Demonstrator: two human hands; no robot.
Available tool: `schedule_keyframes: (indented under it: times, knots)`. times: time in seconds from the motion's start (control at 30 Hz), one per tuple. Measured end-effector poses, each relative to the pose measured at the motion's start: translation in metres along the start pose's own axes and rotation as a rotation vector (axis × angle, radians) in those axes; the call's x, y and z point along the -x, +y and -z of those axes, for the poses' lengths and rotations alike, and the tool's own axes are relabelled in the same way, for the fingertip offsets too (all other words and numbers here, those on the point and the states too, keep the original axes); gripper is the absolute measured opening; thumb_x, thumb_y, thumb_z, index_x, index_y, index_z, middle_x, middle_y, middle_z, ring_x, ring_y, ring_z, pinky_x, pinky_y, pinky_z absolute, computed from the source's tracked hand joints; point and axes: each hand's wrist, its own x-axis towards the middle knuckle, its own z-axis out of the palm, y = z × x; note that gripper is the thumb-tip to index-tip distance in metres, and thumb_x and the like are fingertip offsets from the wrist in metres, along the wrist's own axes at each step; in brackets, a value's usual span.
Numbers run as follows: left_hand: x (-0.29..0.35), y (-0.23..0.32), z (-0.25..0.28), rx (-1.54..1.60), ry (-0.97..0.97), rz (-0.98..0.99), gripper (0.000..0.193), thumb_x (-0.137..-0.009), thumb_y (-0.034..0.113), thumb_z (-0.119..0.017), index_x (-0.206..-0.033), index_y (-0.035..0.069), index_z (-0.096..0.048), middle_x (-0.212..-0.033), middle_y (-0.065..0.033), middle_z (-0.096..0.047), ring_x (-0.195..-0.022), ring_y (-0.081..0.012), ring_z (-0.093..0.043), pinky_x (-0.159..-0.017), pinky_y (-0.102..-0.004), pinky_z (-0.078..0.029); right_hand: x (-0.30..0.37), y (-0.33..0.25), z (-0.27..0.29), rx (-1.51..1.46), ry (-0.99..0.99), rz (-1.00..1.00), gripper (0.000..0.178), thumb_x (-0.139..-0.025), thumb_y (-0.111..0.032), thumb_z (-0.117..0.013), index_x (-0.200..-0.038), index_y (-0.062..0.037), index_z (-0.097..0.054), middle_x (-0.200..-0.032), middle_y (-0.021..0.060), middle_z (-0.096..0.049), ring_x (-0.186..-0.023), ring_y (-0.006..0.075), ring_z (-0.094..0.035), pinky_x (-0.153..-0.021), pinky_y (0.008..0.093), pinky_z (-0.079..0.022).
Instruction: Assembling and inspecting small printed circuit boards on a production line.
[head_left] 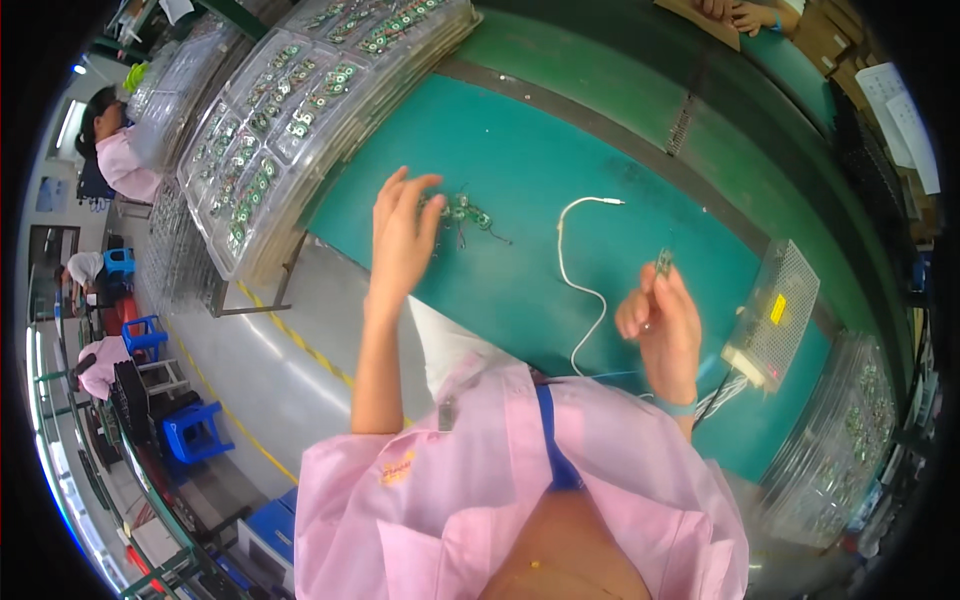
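My left hand (402,235) hovers over the green mat with its fingers apart, right beside a small heap of green circuit boards with thin wires (468,214). Whether its fingertips touch the nearest board I cannot tell. On the right, my right hand (664,318) is raised and pinches a small green circuit board (663,263) between thumb and fingertips. Between the two hands a white cable (563,256) curves across the mat, its plug end pointing right.
Stacked clear trays of circuit boards (262,130) stand at the left; more clear trays (835,440) are at the lower right. A perforated metal power supply (775,310) sits on the green work mat (520,290) at the right. Another person's hands (740,14) show at the far edge.
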Motion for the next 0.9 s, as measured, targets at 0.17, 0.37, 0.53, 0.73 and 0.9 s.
schedule_keyframes:
  times: [0.17,0.37,0.53,0.73,0.9]
  knots:
    - [0.02,-0.005,-0.02,-0.145,0.023,-0.109,0.022,-0.083,0.014,-0.063,-0.104,0.008,-0.061,-0.106,-0.0099,-0.056,-0.125,-0.0299,-0.041,-0.098,-0.039,-0.036,-0.001,0.009,-0.01,0.062,-0.063,-0.096,0.016,-0.096,-0.019,-0.042,-0.096,-0.0045,-0.05,-0.064,0.002,-0.047,-0.059,0.0116,-0.046,-0.057,0.0223,-0.037]
    - [0.021,-0.015,-0.033,-0.14,-0.005,-0.215,0.018,-0.078,0.012,-0.067,-0.094,0.008,-0.06,-0.1,-0.0094,-0.054,-0.123,-0.0321,-0.042,-0.097,-0.0414,-0.036,-0.001,0.015,-0.023,0.231,-0.092,-0.092,0.016,-0.095,-0.019,-0.045,-0.096,-0.0042,-0.051,-0.066,0.0025,-0.048,-0.061,0.0122,-0.047,-0.058,0.0226,-0.038]
    - [0.028,0.016,-0.034,0.04,0.007,-0.247,0.017,-0.073,0.01,-0.071,-0.086,0.009,-0.06,-0.102,-0.0067,-0.051,-0.12,-0.0331,-0.043,-0.096,-0.0433,-0.036,-0.01,0.02,-0.015,0.28,-0.077,-0.072,0.017,-0.095,-0.018,-0.047,-0.1,-0.0026,-0.052,-0.071,0.0048,-0.052,-0.066,0.0126,-0.048,-0.062,0.0222,-0.041]
    - [0.037,0.062,-0.012,0.23,0.139,-0.472,0.017,-0.068,0.01,-0.075,-0.079,0.01,-0.063,-0.11,-0.0025,-0.046,-0.117,-0.0307,-0.044,-0.093,-0.0417,-0.038,-0.023,0.02,-0.014,0.153,-0.142,-0.28,0.021,-0.096,-0.023,-0.046,-0.095,-0.0034,-0.053,-0.072,0.0064,-0.056,-0.061,0.0117,-0.049,-0.056,0.0216,-0.041]
    - [0.038,0.065,-0.018,0.299,0.138,-0.728,0.019,-0.07,0.006,-0.072,-0.086,0.009,-0.061,-0.115,-0.0017,-0.043,-0.119,-0.0312,-0.042,-0.091,-0.0417,-0.039,-0.018,0.024,-0.004,-0.057,-0.449,-0.501,0.026,-0.096,-0.028,-0.048,-0.09,-0.0028,-0.05,-0.07,0.0062,-0.056,-0.056,0.0107,-0.049,-0.05,0.0225,-0.041]
